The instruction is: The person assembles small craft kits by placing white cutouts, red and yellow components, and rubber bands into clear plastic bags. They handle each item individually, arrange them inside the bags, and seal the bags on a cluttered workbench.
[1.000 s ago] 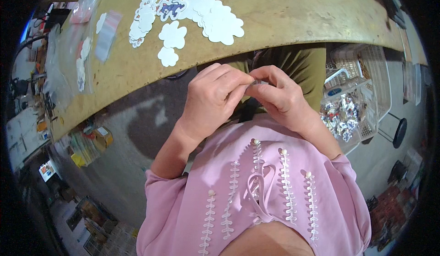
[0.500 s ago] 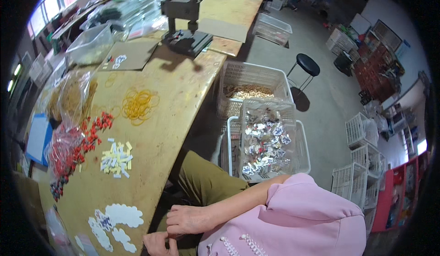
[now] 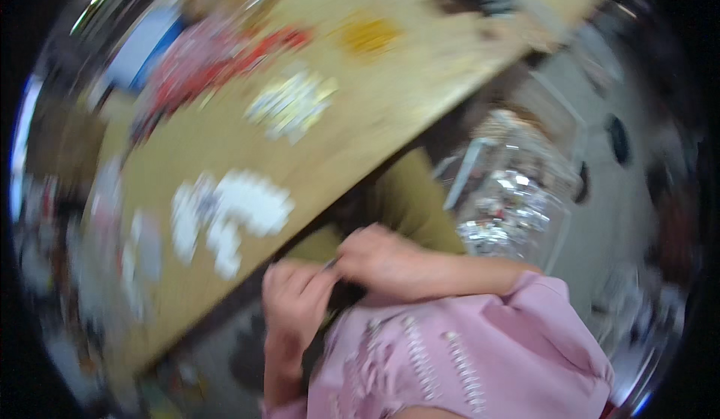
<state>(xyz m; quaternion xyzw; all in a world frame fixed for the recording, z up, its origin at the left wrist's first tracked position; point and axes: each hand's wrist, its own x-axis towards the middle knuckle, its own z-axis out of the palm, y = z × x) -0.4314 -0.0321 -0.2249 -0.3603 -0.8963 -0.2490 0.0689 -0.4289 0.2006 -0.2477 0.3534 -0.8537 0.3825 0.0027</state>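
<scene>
Above my lap, just off the table's edge, my left hand (image 3: 294, 297) and my right hand (image 3: 381, 261) are close together with their fingers curled in. A small dark sliver shows between the fingertips, too blurred to name. Nearest to them on the table lie white scalloped cutouts (image 3: 251, 201), fanned out, one group bearing a dark printed figure. Farther up sits a heap of small white and pale yellow strips (image 3: 292, 104). Motion smears the whole view.
The wooden table (image 3: 217, 138) runs diagonally on my left. Red small parts (image 3: 255, 55) and yellow rubber bands (image 3: 367, 35) lie farther off. On the right, a crate holds shiny clear-wrapped pieces (image 3: 506, 201). A blue-and-white box (image 3: 146, 48) stands at far left.
The view has swung down and left, so table and crates appear shifted and tilted. Both hands now show more fully, still close together, with the left forearm visible.
</scene>
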